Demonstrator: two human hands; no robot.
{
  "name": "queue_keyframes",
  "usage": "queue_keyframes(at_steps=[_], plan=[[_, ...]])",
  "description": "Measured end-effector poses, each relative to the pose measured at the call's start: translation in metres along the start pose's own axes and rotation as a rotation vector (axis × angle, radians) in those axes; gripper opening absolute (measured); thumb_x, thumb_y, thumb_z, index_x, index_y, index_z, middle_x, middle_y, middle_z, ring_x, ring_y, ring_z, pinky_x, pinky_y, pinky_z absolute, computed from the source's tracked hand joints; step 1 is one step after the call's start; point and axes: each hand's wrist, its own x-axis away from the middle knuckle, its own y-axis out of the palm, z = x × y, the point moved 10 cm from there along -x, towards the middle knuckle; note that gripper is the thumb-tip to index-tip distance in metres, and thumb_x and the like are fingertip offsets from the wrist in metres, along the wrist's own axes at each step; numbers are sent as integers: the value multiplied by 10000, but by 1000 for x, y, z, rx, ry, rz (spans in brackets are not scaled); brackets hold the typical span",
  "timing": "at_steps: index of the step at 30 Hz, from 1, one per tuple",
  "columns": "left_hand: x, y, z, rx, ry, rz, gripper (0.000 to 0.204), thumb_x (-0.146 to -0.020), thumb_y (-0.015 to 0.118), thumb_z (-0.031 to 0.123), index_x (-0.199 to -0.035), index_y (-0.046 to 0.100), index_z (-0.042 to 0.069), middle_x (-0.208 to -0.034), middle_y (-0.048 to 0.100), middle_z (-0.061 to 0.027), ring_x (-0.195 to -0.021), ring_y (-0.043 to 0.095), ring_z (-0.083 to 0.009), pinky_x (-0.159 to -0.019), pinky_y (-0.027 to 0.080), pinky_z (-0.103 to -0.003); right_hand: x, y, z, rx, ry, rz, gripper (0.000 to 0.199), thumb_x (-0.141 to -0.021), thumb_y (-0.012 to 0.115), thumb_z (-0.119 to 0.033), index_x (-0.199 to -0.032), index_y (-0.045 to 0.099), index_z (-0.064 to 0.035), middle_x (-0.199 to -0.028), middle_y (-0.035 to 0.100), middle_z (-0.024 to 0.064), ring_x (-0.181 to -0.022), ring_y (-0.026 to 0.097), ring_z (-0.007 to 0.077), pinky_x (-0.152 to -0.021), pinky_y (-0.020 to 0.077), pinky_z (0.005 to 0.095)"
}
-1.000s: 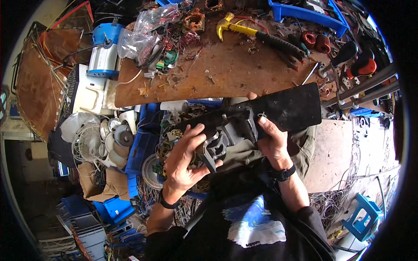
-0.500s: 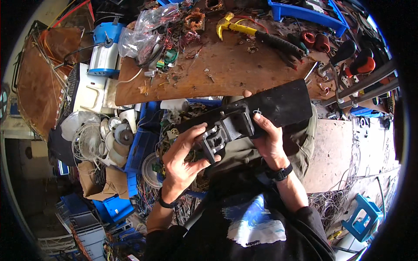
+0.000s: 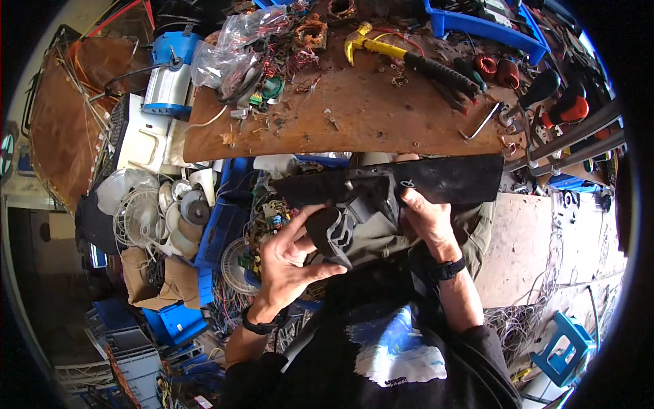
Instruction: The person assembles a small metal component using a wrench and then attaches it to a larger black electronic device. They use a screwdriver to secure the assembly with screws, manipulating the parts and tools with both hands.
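Black panel (image 3: 460, 180), long and flat, held up over my lap, just below the near edge of the table (image 3: 306, 129) as I look down. It lies nearly level from left to right. A dark bracket (image 3: 368, 204) projects from its middle toward me, ending at the left in a curved, hollowed part.

Left hand (image 3: 281, 269): fingers grasping the curved end of the bracket, index along its upper side, thumb against its lower tip. Right hand (image 3: 430, 221): fingers clamped on the panel, thumb on the near face, a fingertip showing above the far edge. My thumb tip sits just under a small metal pin (image 3: 407, 183) on that face. Dark bands on both my wrists.

Table: hammer (image 3: 390, 49) with yellow head and black grip, head to the left; L-shaped metal key (image 3: 482, 121) near the right end; red coils (image 3: 485, 65) farther back, next to a blue tray (image 3: 490, 34). Clear plastic bag (image 3: 225, 65) at the far left, with loose wires about it.

Left of me: blue crate (image 3: 225, 218) beside a pile of white fan parts (image 3: 139, 211); cardboard box (image 3: 160, 276) below these; blue-and-silver cylinder (image 3: 168, 75) beyond. Lower right: blue stool (image 3: 564, 349), near a tangle of thin cables (image 3: 521, 326).
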Motion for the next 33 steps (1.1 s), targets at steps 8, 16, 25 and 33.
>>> queue_keyframes(at_steps=[8, 16, 25, 33], plan=[[8, 22, 29, -514, 406, 49, 925, -656, 951, -6, -1452, 485, -79, -1471, 539, -230, -1306, 583, -283, -1088, 516, -421, -8, 17, 14, -486, 0, -243, 319, -855, 815, -41, -965, 518, -76, -1108, 589, 92, -1017, 588, 213, -926, 490, 372], [-5, 12, 16, -379, 256, 211, 908, -731, 938, 132, -1494, 469, -18, -1429, 594, -212, -1300, 603, -284, -1052, 532, -424, 0, 8, 50, -554, 256, -75, 447, -949, 723, -107, -1364, 577, -31, -1319, 655, 123, -1253, 603, 266, -1118, 458, 466], [-14, 42, 27, -324, 523, 355, 989, -778, 877, 14, -1566, 283, -52, -1559, 416, -262, -1353, 526, -303, -1102, 481, -415, 33, 38, 92, -521, 442, -53, 479, -1030, 611, -317, -1401, 538, -23, -1367, 627, 186, -1237, 619, 324, -1088, 500, 526], [-29, 58, 28, -664, 539, 406, 1033, -736, 888, 1, -1555, 263, -68, -1569, 421, -257, -1420, 465, -369, -1168, 408, -440, 37, 44, 129, -948, 533, 48, 515, -1006, 609, -234, -1457, 478, -21, -1449, 549, 214, -1297, 575, 380, -1112, 482, 591]])
